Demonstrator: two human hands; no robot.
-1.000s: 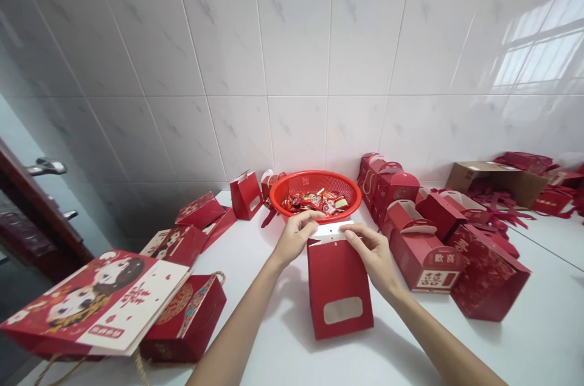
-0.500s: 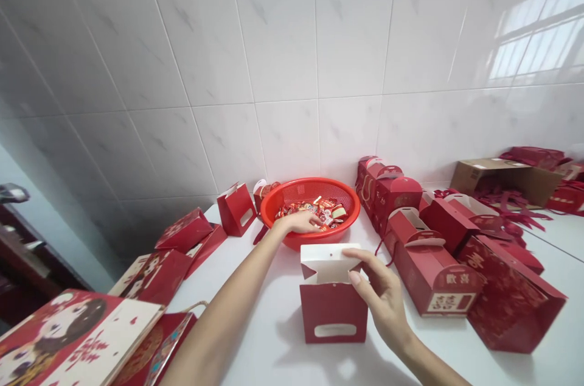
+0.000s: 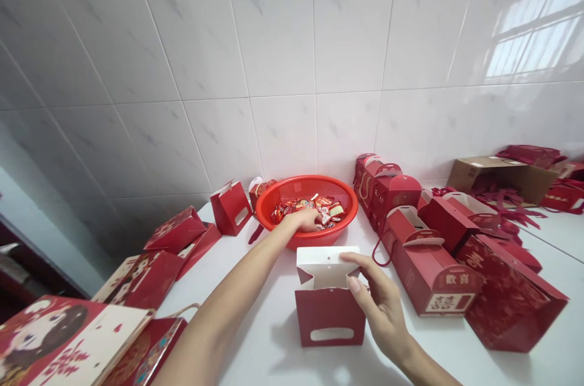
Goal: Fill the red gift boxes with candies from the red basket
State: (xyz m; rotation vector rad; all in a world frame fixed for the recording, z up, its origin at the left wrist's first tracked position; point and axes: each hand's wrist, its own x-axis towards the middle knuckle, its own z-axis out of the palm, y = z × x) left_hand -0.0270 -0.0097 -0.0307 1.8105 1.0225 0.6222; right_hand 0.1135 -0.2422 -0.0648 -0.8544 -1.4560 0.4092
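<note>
In the head view a red plastic colander (image 3: 264,194) holds wrapped candies (image 3: 323,200). My left hand (image 3: 308,220) reaches over its near rim, with the fingers curled down around candies and the fingertips hidden. Nearer to me, a red paper gift box (image 3: 331,312) with a white inside stands upright, its top open. My right hand (image 3: 382,298) grips its right upper edge, the index finger on the white back flap and the thumb at the front edge. I cannot see the bottom inside the box.
Several red gift boxes (image 3: 433,270) stand in rows at the right. Behind them, a cardboard box (image 3: 499,176) holds dark red ribbons. A small red box (image 3: 231,208) stands left of the colander, and printed red bags (image 3: 75,337) lie at the left. A tiled wall (image 3: 283,69) backs the table.
My left hand's outstretched fingers have curled down into the candies. My right hand keeps its hold on the gift box. The whole view has shifted slightly.
</note>
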